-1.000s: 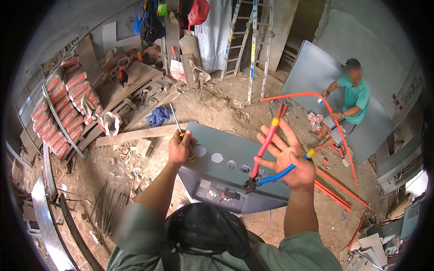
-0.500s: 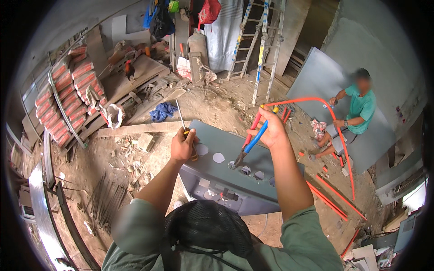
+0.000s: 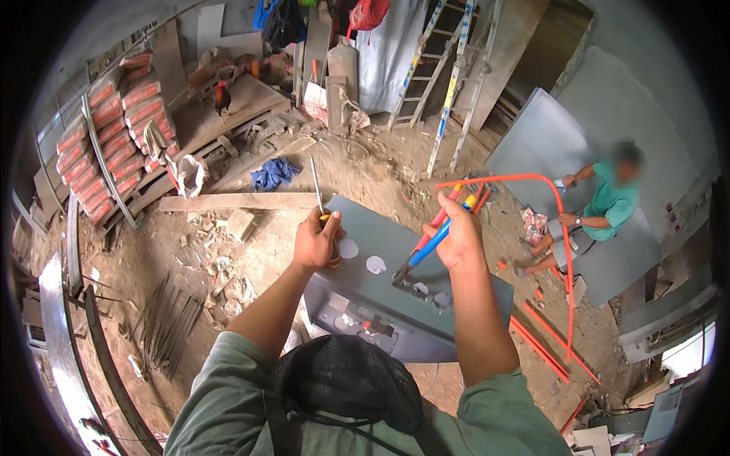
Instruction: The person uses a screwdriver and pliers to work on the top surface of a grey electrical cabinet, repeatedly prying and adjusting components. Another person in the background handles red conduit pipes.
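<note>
A grey metal box (image 3: pixel 369 228) lies in front of me, with a row of round holes along its upper face. My left hand (image 3: pixel 315 242) is closed around the dark and yellow handle of a screwdriver (image 3: pixel 316 182), its shaft pointing up and away beside the box's left end. Pliers (image 3: pixel 430 245) with one red and one blue handle, both yellow-tipped, are gripped in my right hand (image 3: pixel 460 237). Their jaws point down and left at the box's face, near a middle hole; whether they bite on its edge cannot be made out.
Stacked bags (image 3: pixel 122 129) and a rooster (image 3: pixel 222 99) are at the far left. A wooden plank (image 3: pixel 236 201) and rubble lie left of the box. Ladders (image 3: pixel 456 76) stand behind. On the right, a person (image 3: pixel 608 190) in green sits holding a bent orange pipe (image 3: pixel 561 213).
The pliers' handles sit a little closer together and my right hand is slightly lower. My left hand still holds the screwdriver. The whole view has shifted slightly.
</note>
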### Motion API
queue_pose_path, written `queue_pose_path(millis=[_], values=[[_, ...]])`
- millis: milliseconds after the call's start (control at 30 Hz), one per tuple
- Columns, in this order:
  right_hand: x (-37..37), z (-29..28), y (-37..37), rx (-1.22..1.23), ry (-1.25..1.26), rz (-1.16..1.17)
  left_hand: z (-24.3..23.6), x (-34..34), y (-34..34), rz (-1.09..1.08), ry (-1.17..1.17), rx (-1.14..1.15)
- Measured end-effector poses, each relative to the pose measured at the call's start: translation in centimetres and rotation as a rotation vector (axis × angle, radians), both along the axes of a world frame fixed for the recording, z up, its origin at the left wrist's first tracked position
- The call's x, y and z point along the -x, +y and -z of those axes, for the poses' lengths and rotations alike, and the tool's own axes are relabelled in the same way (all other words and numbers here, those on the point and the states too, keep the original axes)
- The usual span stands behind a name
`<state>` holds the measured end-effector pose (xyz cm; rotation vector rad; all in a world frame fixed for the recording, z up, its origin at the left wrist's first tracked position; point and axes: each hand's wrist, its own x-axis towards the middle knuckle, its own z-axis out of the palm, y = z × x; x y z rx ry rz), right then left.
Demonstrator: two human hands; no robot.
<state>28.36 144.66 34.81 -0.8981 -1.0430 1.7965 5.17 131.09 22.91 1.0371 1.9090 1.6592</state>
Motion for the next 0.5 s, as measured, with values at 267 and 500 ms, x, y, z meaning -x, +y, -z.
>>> queue_pose_path(millis=[267, 500], values=[[1.6, 3.4, 4.9, -0.079, -0.207, 0.21, -0.9, -0.2, 0.2, 0.011, 0.006, 0.017], [2.4, 4.1, 3.8, -0.06, -0.034, 0.168, -0.7, -0.2, -0.5, 0.004, 0.022, 0.014]])
